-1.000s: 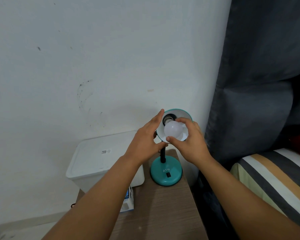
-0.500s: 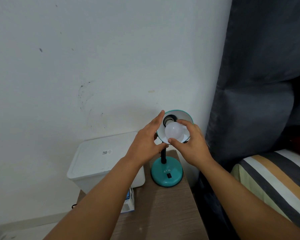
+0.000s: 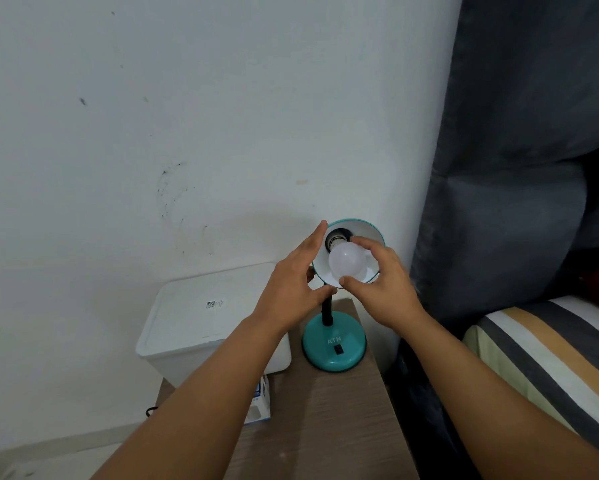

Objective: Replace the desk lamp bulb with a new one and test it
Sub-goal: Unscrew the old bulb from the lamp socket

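Observation:
A teal desk lamp stands on a wooden side table, its round base (image 3: 332, 344) carrying a black switch (image 3: 339, 349). The shade (image 3: 369, 232) is tilted up towards me, white inside. A white frosted bulb (image 3: 345, 261) sits in the shade with its neck at the dark socket (image 3: 336, 239). My left hand (image 3: 291, 278) grips the shade's left rim, thumb under the edge. My right hand (image 3: 388, 285) holds the bulb, index finger at its top and thumb at its bottom.
A white lidded plastic box (image 3: 201, 317) stands left of the lamp against the wall. A small blue-and-white carton (image 3: 260, 407) lies under my left forearm on the table (image 3: 325, 427). A grey padded headboard (image 3: 516, 202) and a striped bed (image 3: 550, 351) are close on the right.
My right hand has shifted its fingers around the bulb, moving slightly to the right of it. My left hand keeps its hold on the shade. The lamp has not moved.

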A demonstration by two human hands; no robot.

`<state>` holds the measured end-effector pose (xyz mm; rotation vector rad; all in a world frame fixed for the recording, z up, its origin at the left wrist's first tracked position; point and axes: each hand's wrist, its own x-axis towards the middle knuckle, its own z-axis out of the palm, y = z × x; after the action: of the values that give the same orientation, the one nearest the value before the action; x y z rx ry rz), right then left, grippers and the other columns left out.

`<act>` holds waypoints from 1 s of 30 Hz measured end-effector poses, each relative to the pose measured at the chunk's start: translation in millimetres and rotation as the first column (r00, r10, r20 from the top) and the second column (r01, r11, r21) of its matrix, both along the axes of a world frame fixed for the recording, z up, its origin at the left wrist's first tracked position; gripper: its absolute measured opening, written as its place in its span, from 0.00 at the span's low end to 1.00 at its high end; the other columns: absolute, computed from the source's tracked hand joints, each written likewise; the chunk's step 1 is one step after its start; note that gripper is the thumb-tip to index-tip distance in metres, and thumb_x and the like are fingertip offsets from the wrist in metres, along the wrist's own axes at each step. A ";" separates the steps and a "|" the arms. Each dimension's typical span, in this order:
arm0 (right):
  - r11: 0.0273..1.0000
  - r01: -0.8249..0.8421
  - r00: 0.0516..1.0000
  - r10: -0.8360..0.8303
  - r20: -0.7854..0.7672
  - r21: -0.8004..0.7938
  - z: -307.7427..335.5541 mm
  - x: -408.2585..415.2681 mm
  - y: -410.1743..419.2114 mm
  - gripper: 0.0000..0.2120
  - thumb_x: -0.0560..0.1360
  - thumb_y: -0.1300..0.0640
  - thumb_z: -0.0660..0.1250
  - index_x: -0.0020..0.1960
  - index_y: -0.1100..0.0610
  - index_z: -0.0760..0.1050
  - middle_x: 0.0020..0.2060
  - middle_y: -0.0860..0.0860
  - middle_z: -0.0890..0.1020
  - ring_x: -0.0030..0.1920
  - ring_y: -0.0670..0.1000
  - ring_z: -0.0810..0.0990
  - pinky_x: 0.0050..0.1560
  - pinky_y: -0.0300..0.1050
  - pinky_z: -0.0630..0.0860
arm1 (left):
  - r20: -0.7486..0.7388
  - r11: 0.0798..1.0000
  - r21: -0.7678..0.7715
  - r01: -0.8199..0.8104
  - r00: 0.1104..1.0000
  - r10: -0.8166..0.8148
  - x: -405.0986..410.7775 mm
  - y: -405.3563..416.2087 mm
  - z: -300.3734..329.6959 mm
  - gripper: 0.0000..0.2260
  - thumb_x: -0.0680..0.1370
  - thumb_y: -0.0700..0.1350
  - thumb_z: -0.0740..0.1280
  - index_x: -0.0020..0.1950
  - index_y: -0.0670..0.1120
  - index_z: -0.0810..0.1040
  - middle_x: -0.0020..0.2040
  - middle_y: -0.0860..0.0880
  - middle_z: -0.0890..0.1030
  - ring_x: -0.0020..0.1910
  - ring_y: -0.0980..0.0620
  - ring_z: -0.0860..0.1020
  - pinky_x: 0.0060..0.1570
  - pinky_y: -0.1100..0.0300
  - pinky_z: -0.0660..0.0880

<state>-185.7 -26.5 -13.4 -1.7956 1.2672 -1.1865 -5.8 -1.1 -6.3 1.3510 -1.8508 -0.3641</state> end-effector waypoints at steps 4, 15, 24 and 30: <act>1.000 0.002 1.000 -0.002 0.001 0.009 0.7 0.5 1.6 0.37 0.69 0.51 0.76 0.73 0.42 0.62 0.65 0.44 0.69 0.63 0.45 0.67 0.60 0.43 0.68 | -0.003 1.000 0.007 -0.002 1.000 0.002 -0.6 -1.0 -0.2 0.45 0.74 0.46 0.77 0.79 0.68 0.51 0.75 0.59 0.70 0.66 0.57 0.76 0.60 0.63 0.77; 0.999 -0.034 0.999 0.034 -0.005 0.010 0.7 -1.2 1.6 0.33 0.71 0.58 0.73 0.70 0.39 0.66 0.62 0.47 0.71 0.62 0.46 0.69 0.61 0.42 0.69 | -0.028 1.000 0.014 -0.005 1.000 0.006 1.2 0.8 -0.9 0.44 0.74 0.46 0.77 0.79 0.69 0.52 0.73 0.59 0.72 0.66 0.57 0.76 0.61 0.61 0.77; 0.998 0.067 0.998 -0.067 -0.019 0.009 3.6 4.1 3.5 0.29 0.68 0.44 0.77 0.65 0.44 0.68 0.59 0.42 0.71 0.58 0.42 0.68 0.54 0.40 0.65 | -0.031 1.000 0.011 -0.008 0.999 0.008 -1.3 1.0 0.1 0.45 0.74 0.45 0.76 0.75 0.74 0.50 0.71 0.59 0.74 0.62 0.57 0.78 0.59 0.63 0.77; 1.000 0.002 1.000 -0.003 0.026 0.014 1.0 3.0 4.3 0.34 0.71 0.53 0.74 0.72 0.40 0.64 0.65 0.44 0.69 0.61 0.42 0.67 0.60 0.43 0.68 | -0.050 1.000 0.019 -0.002 0.999 0.003 0.8 0.9 -1.6 0.45 0.74 0.44 0.77 0.77 0.71 0.53 0.70 0.60 0.74 0.62 0.56 0.78 0.59 0.63 0.77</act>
<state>-182.7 -22.2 -12.4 -1.7632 1.2605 -1.1958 -5.0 -0.2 -8.0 1.3449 -1.8088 -0.4114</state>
